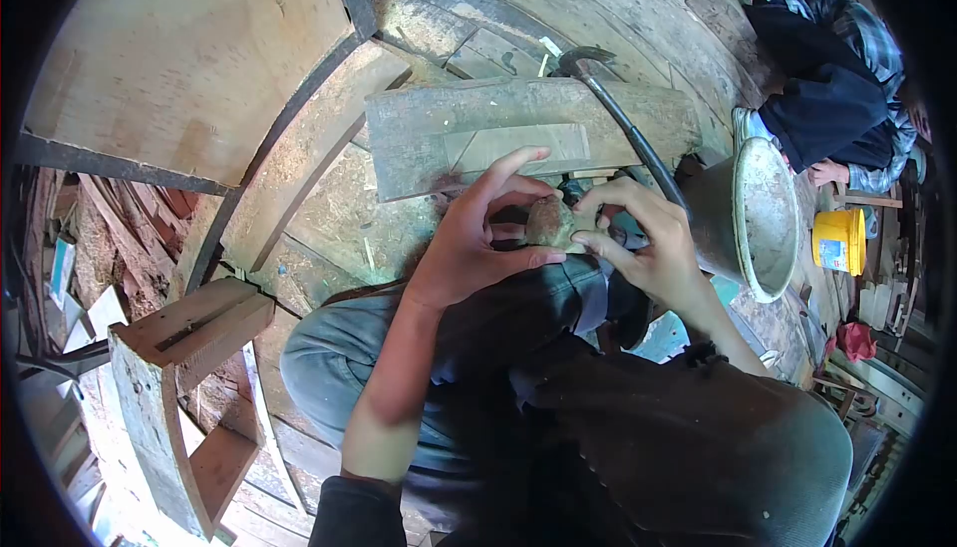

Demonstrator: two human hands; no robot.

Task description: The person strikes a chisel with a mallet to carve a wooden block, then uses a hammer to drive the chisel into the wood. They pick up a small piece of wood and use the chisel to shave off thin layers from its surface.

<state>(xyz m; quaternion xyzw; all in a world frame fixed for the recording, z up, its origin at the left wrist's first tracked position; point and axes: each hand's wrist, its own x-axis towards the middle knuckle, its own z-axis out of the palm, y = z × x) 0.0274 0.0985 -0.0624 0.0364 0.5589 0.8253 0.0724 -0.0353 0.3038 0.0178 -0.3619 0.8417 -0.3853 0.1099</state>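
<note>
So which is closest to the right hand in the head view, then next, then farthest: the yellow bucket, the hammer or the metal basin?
1. The hammer: its handle passes right beside the right hand.
2. The metal basin: just to the right.
3. The yellow bucket: farther right, beyond the basin.
That hand and the left hand pinch a small brown lump.

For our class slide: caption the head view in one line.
Left hand and right hand pinch a small brownish lump; hammer nearby.

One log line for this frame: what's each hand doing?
left hand: grips small brown lump | right hand: pinches the lump | nearby: hammer across wood block, metal bowl
</note>
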